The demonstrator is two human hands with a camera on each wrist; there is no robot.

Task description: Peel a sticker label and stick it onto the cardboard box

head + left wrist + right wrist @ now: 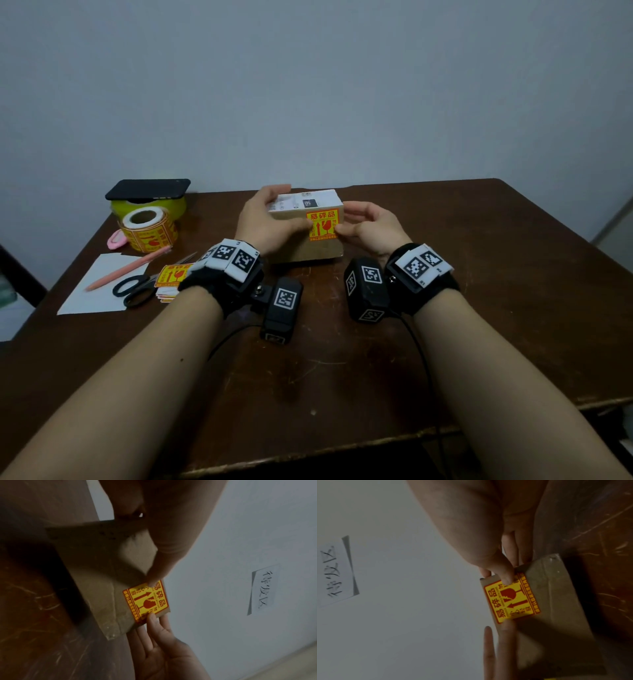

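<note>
Cardboard box (pixel 308 251) is matt brown, sticker label (pixel 322 224) smooth and slightly shiny, wooden table (pixel 479 274) dark and pretty scratched up.

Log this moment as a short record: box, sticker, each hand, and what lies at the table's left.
Box: brown cardboard box on the dark wooden table.
Sticker: yellow-and-red fragile sticker flat on the box's front face, near its top right corner.
Left hand: left hand grips the box, fingers over its top, thumb on the sticker's left edge.
Right hand: right hand pinches the box's right edge, thumb on the sticker's lower right corner.
Table's left: yellow sticker roll, black scissors, pink pen, white paper sheet.
</note>
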